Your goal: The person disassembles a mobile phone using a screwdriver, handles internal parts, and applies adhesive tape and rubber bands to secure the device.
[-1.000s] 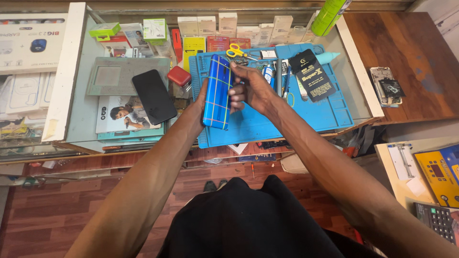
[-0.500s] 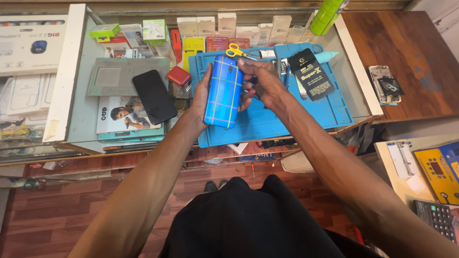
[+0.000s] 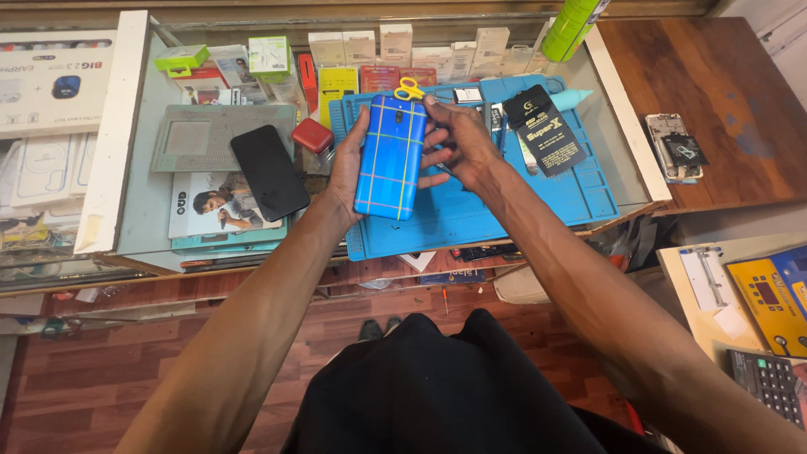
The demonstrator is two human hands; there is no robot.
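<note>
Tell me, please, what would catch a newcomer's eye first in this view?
The bright blue phone with its yellow grid lines, held back-up in the left hand while the right hand works its upper edge. Beneath lies a blue work mat; a black phone rests to the left.

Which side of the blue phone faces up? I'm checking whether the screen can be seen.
Back side up. The blue phone, held in the left hand, shows its checked rear with the camera lens; the screen is hidden.

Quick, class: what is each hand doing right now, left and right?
Left hand: closed around the left edge of the blue checked phone, holding it back side up.
Right hand: fingers curled on the phone's upper right edge.
</note>
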